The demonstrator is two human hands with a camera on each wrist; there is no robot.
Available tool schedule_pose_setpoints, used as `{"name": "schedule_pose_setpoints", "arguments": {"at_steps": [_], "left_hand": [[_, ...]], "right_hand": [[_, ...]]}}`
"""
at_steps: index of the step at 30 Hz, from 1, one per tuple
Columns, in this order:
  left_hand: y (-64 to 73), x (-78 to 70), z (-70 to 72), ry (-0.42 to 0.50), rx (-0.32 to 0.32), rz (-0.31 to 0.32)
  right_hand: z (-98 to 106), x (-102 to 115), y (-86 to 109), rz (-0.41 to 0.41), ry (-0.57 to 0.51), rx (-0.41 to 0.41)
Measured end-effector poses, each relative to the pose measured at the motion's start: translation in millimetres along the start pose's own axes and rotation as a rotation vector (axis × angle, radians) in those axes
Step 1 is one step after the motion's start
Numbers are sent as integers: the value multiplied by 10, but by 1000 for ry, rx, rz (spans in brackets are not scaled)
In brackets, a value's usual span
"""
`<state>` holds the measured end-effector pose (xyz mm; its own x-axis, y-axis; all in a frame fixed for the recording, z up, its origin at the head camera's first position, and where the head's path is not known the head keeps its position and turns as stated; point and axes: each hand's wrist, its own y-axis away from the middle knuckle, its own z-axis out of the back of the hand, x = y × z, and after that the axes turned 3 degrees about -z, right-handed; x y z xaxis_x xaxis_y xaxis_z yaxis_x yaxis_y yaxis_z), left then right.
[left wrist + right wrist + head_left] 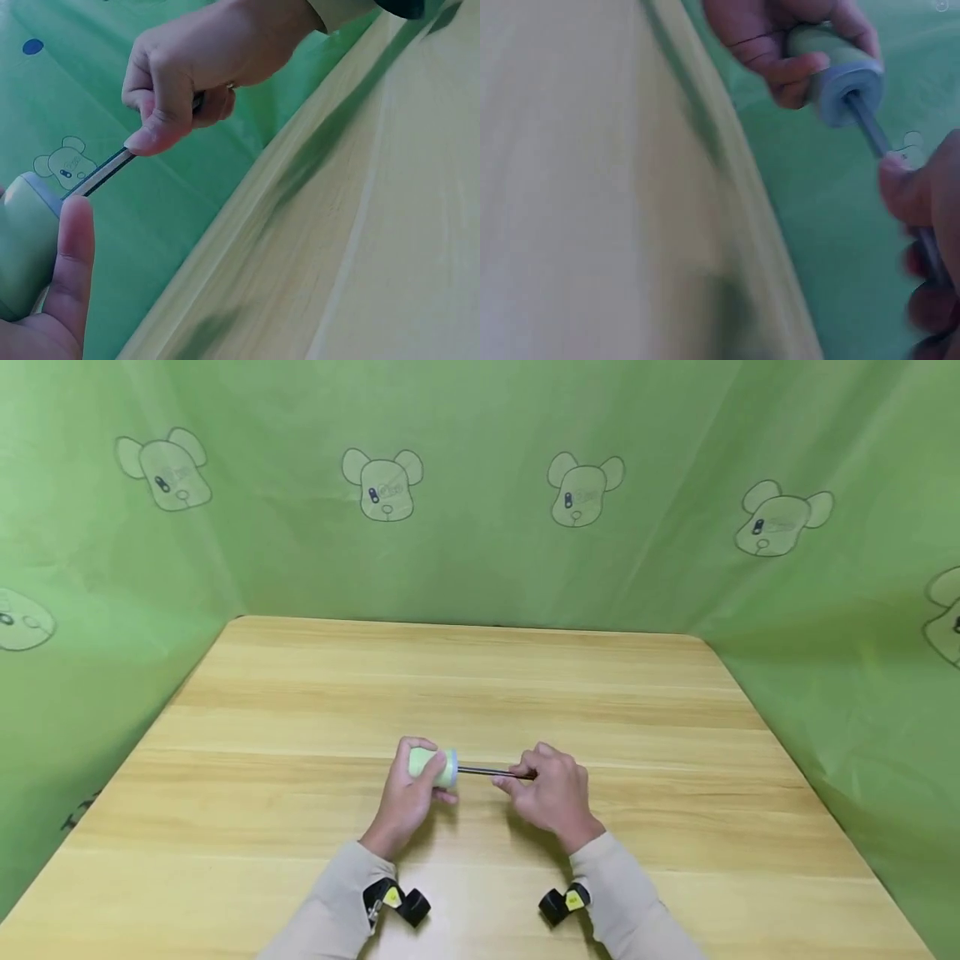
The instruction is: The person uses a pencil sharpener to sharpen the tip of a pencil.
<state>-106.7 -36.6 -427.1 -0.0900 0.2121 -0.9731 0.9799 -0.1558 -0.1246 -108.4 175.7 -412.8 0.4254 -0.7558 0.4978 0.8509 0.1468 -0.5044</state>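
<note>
Above the middle of the table, my left hand (pixel 403 797) grips a light green pencil sharpener (pixel 420 762), a small cylinder with a pale blue end ring. That end faces right, and a dark, slim pencil (pixel 483 771) sticks into its hole. My right hand (pixel 557 789) pinches the pencil between thumb and fingers, some way out from the ring. Light and dark stripes run along the pencil (pixel 101 172) in the left wrist view. In the right wrist view the round hole in the ring (pixel 832 97) shows around the pencil. The pencil's inserted tip is hidden.
Both hands are held over a light wood table (pixel 480 685). Green curtain (pixel 480 568) with bear-head drawings surrounds its back and sides. Black camera mounts (pixel 395 900) sit on both wrists, over pale sleeves (pixel 630 893).
</note>
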Motion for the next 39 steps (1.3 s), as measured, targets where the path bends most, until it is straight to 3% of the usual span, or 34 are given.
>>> {"name": "schedule_pose_setpoints", "arguments": {"at_steps": [2,4,6,8,9,12,15,17,20,27,35,39], "left_hand": [[-1,10,-21,-12,19,-17],[-8,28,-41,-30,36,-38],[-7,40,-54,-42,38,-54],[-9,49,-57,-38,23,-63],[-10,50,-57,-35,6,-61],[-14,52,-47,0,-46,-42],[-20,56,-33,27,-80,-20],[-23,63,-20,43,-104,-9],[-25,66,-4,64,-132,-2],[-12,61,-6,88,-142,3],[9,47,-50,118,-110,0],[19,40,-58,116,-94,-6]], "right_hand": [[89,43,-22,-208,-100,204],[157,61,-46,-381,-183,343],[176,50,-52,-431,-210,392],[152,29,-39,-373,-156,339],[125,15,-29,-305,-107,286],[39,-25,-1,-74,48,57],[-17,-66,4,129,90,-133],[-37,-97,1,220,57,-181],[-50,-141,-11,326,-6,-186],[-50,-174,-33,421,-32,-224],[-108,-150,-54,480,37,-444],[-135,-153,-51,495,48,-489]]}}
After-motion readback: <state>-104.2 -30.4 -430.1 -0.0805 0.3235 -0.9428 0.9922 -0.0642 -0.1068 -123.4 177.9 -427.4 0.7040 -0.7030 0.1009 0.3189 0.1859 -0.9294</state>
